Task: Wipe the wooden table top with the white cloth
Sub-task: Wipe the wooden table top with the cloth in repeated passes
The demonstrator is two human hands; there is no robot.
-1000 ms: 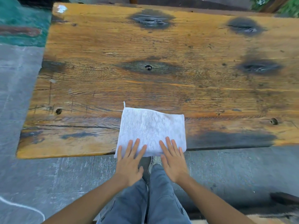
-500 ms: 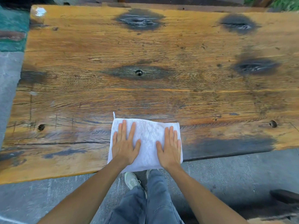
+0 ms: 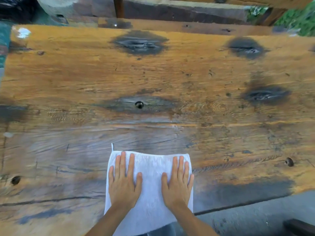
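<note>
A white cloth (image 3: 150,193) lies flat at the near edge of the wooden table top (image 3: 153,79), with its near end hanging over the edge. My left hand (image 3: 123,183) presses palm-down on the cloth's left half, fingers spread. On its right half my right hand (image 3: 178,183) presses the same way. The table is worn orange-brown wood with dark burnt patches and small holes.
A dark knot with a hole (image 3: 139,104) sits mid-table ahead of the cloth. Other black patches (image 3: 139,44) lie farther back and right. Grey paved floor (image 3: 255,215) shows below the near edge. Dark timber beams (image 3: 179,12) run behind the table.
Both hands have slid forward from the cloth's near edge onto its middle, pushing the cloth farther onto the table. My view has moved closer over the table.
</note>
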